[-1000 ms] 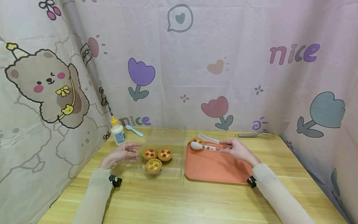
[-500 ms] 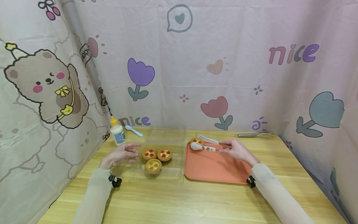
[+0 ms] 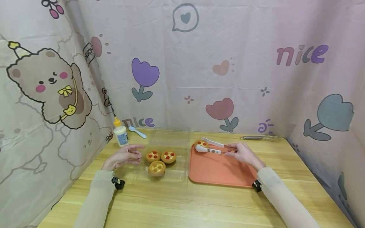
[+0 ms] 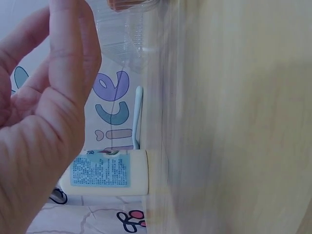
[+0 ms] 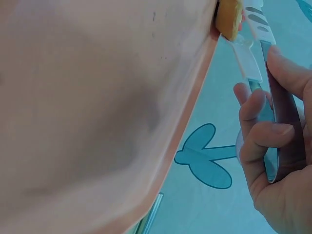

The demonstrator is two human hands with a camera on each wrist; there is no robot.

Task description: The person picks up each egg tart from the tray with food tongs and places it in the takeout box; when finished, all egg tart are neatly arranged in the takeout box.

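My right hand [image 3: 243,155] grips white-tipped tongs [image 3: 214,151] by their metal handles. The tongs' two tips stand apart on either side of a tart with red topping pieces [image 3: 202,143], at the back left corner of the orange tray [image 3: 222,172]. My left hand [image 3: 122,156] hovers with relaxed fingers and nothing in it, at the left side of a clear plastic box [image 3: 178,172]. Inside that box sit two red-dotted tarts [image 3: 168,156] and a yellow-topped tart [image 3: 156,167]. In the right wrist view, the fingers wrap the tongs [image 5: 287,122] and the tart [image 5: 228,18] shows by the tips.
The box's clear lid [image 3: 171,138] is folded back behind the tarts. A glue bottle [image 3: 121,136] with a yellow cap stands behind my left hand, near a light blue spoon [image 3: 138,132]. A whisk [image 3: 260,137] lies at the table's back right, before the printed curtain [image 3: 182,63].
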